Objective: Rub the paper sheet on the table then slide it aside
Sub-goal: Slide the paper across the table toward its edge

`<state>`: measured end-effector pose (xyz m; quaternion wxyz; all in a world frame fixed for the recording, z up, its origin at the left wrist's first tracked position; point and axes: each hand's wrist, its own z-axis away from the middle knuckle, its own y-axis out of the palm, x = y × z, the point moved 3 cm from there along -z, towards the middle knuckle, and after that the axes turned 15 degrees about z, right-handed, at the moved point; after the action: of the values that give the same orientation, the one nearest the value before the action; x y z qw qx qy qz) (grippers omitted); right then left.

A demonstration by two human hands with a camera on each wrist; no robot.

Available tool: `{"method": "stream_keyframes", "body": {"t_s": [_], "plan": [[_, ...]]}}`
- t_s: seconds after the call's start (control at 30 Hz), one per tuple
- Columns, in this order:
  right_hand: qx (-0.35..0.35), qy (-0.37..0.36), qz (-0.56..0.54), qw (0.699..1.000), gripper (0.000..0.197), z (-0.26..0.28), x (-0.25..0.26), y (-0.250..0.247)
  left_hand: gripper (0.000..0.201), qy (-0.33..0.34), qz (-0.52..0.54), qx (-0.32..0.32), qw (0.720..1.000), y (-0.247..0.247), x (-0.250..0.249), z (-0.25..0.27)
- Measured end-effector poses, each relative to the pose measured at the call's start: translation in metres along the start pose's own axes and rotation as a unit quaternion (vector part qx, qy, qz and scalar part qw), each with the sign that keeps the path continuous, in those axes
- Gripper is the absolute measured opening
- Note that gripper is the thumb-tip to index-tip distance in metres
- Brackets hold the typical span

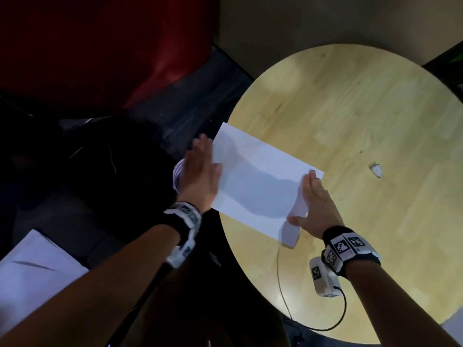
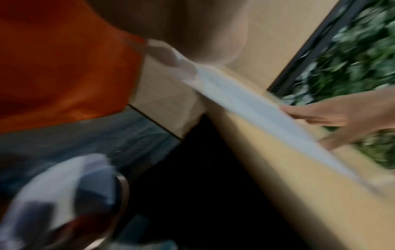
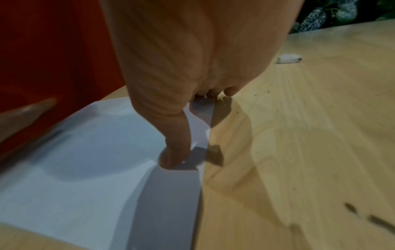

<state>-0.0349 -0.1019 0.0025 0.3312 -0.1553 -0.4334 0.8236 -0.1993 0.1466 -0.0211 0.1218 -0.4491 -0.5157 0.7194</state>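
Observation:
A white paper sheet (image 1: 260, 181) lies at the left edge of a round wooden table (image 1: 363, 116), its left end overhanging the rim. My left hand (image 1: 200, 169) lies flat with straight fingers against the sheet's left end. My right hand (image 1: 315, 206) presses flat on the sheet's right edge, fingers straight, thumb (image 3: 177, 152) down on the paper (image 3: 74, 169), which buckles up slightly there. In the blurred left wrist view the sheet (image 2: 245, 104) runs along the table edge to the right hand (image 2: 342, 120).
A small white scrap (image 1: 375, 169) lies on the table to the right of the sheet. More white paper (image 1: 32, 269) sits at lower left off the table. A red mass (image 1: 100, 46) fills the upper left. A cable (image 1: 343, 314) hangs from my right wrist device.

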Motion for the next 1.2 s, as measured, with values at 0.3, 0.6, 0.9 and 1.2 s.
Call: {"method": "stream_keyframes", "body": {"t_s": [0.3,0.6,0.9,1.2], "plan": [[0.003,0.0,0.003,1.0,0.12,0.0,-0.005,0.002,0.064,0.044,-0.021,0.06,0.997,0.015,0.039,0.01],[-0.005,0.001,0.009,1.0,0.122,0.001,-0.007,0.001,0.063,0.247,0.051,0.184,0.95,0.059,-0.106,0.017],[-0.009,0.007,0.001,1.0,0.122,-0.002,-0.004,0.002,0.066,0.072,0.019,0.059,0.995,0.017,-0.018,-0.032],[-0.007,-0.001,0.001,1.0,0.12,0.002,-0.007,-0.002,0.062,0.226,-0.028,0.118,0.967,0.066,-0.059,0.034]]}}
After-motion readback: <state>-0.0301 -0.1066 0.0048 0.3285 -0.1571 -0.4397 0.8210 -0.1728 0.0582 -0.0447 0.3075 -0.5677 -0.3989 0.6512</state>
